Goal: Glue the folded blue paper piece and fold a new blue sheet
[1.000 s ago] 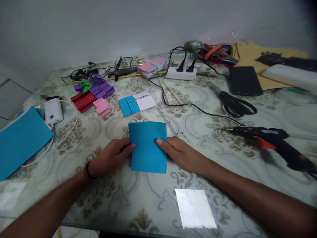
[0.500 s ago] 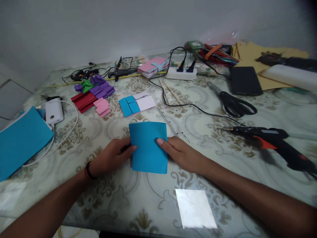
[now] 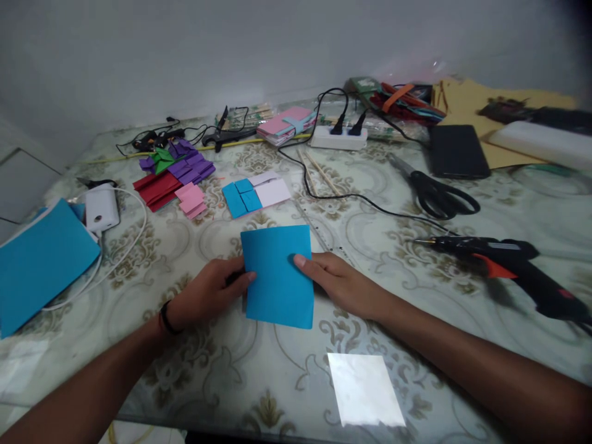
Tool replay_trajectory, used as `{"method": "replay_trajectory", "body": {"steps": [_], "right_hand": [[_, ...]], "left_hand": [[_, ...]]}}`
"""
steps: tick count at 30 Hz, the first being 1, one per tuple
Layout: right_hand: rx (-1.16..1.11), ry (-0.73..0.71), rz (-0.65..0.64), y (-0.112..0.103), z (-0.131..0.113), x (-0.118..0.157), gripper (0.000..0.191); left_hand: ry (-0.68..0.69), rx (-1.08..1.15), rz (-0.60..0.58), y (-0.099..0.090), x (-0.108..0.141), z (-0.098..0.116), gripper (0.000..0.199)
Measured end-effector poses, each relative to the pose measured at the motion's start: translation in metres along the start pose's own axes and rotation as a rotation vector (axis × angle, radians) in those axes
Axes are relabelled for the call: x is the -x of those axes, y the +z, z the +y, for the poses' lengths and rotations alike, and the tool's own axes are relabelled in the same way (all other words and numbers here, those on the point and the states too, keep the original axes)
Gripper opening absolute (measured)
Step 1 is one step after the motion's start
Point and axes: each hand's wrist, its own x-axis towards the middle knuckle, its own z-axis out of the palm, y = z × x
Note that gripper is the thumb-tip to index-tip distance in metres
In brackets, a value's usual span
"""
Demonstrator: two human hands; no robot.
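A blue square of paper (image 3: 276,275) lies flat on the patterned table (image 3: 194,357) in front of me. My left hand (image 3: 208,296) holds its left edge, thumb on top of the sheet. My right hand (image 3: 337,282) presses on its right edge with a thumb or fingertip on the paper. Both hands rest on the table at the sheet's sides.
Behind the sheet lie small blue and pale pink pieces (image 3: 254,192), pink, red and purple folded pieces (image 3: 173,176), a clear ruler (image 3: 324,237), black scissors (image 3: 437,194), a black glue gun (image 3: 509,262), a power strip (image 3: 337,137), a large blue sheet (image 3: 39,262) and a white device (image 3: 100,206).
Almost nothing has moved. The blue sheet has shifted very slightly under my hands, and both hands keep their hold on its edges.
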Motion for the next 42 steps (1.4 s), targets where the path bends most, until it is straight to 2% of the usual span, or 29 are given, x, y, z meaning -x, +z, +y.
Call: {"method": "replay_trajectory", "body": {"steps": [10, 22, 31, 42], "right_hand": [[0.125, -0.065, 0.029, 0.0006, 0.0005, -0.0009, 0.06], [0.016, -0.055, -0.019, -0.0002, 0.0023, 0.0005, 0.06], [0.143, -0.133, 0.008, 0.0009, 0.0026, -0.001, 0.057], [0.203, -0.159, -0.007, 0.0002, 0.003, -0.0004, 0.057]], "left_hand": [[-0.012, -0.021, 0.011, 0.0004, -0.0002, 0.0029, 0.034], [-0.027, -0.025, 0.005, 0.0009, 0.0002, -0.0009, 0.037], [-0.016, -0.014, 0.008, 0.0014, 0.0001, -0.0017, 0.037], [-0.011, -0.027, 0.005, 0.001, 0.0, -0.0028, 0.037]]}}
